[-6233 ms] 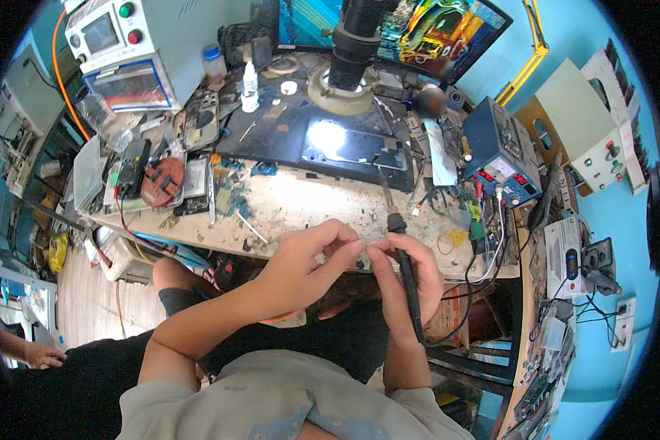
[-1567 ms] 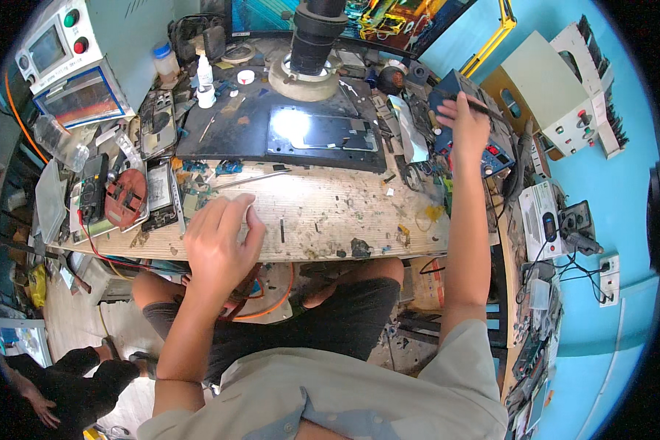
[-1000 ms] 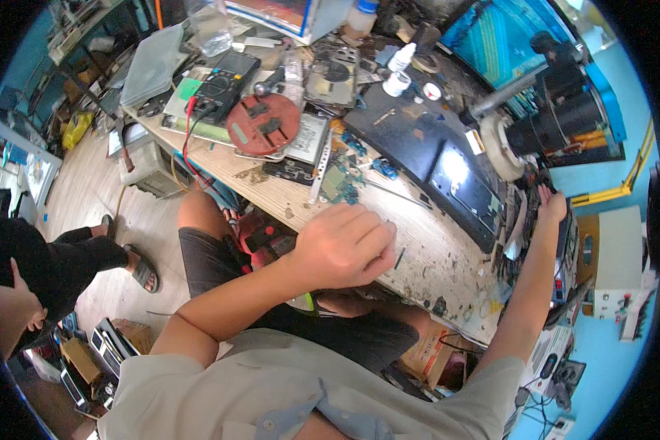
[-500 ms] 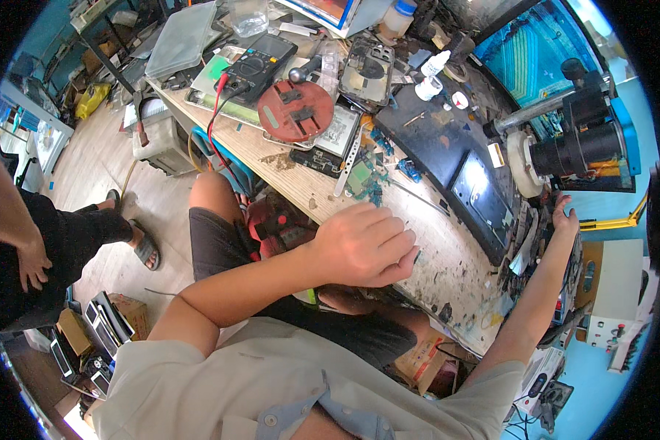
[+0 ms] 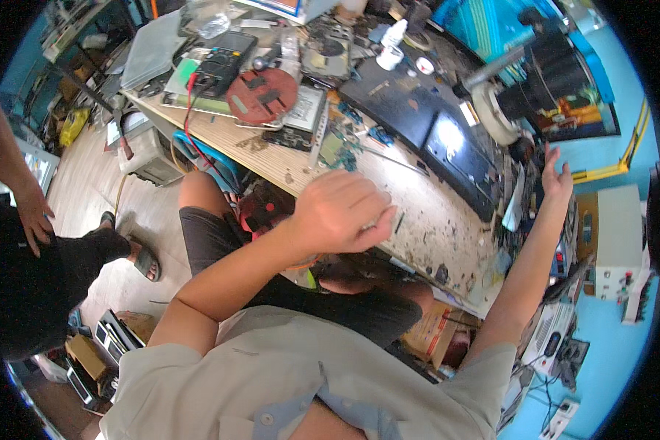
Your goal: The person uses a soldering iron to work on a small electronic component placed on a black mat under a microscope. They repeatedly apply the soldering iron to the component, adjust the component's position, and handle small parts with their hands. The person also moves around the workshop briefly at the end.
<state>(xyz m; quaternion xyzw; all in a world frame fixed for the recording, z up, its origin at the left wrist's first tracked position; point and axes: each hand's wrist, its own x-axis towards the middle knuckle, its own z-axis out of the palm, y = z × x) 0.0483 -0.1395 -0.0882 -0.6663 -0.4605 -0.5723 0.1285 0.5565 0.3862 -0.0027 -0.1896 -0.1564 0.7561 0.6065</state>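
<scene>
My left hand [image 5: 343,213] is a closed fist above the workbench's front edge. A thin dark sliver pokes out by its thumb, too little of it showing to name. My right hand [image 5: 557,182] reaches far out at the right, fingers apart, beside the microscope's pale ring light [image 5: 495,114] and over a cluttered strip of papers and small items. Nothing shows in it. Between the hands, a dark phone-like panel [image 5: 458,150] with a bright reflection lies on a black mat [image 5: 389,99].
A red round holder [image 5: 262,97], a multimeter [image 5: 226,64] with red and black leads, and a phone housing [image 5: 328,55] crowd the bench's left part. White bottles [image 5: 391,45] stand behind the mat. Another person's hand [image 5: 35,218] is at far left. A yellow arm [image 5: 623,150] juts from the right.
The view has shifted, so bench items sit further left and higher. My right hand's fingers look more spread and raised. My left hand stays closed.
</scene>
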